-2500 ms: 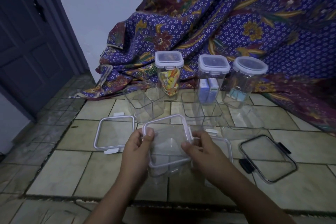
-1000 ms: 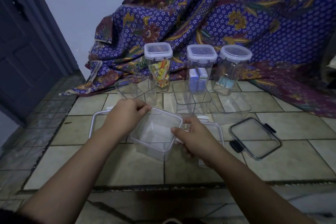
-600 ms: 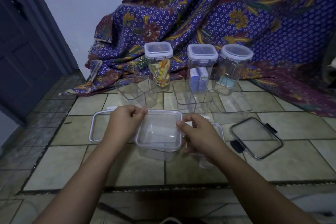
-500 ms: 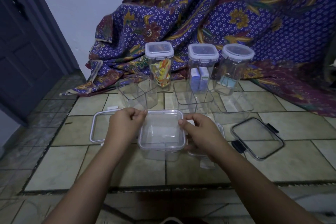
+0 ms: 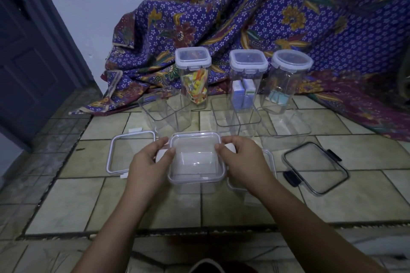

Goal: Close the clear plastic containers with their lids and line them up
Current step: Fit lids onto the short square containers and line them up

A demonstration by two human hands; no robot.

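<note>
A clear square container stands on the tiled floor in front of me with its white-rimmed lid lying on top. My left hand pinches the lid's left latch flap and my right hand pinches its right flap. Three open clear containers stand behind: one at the left, one in the middle, one at the right. Loose lids lie on the floor: a white-rimmed lid at the left, a black-rimmed lid at the right, and another white-rimmed lid partly hidden under my right hand.
Three tall closed jars stand in a row at the back: one with coloured bits, one with small boxes, a round one with clips. A purple patterned cloth drapes behind them. A dark door is at the left.
The container was lowered from my hands onto the floor and the lid settled flat on it. Both hands moved from its rim to the lid's side flaps.
</note>
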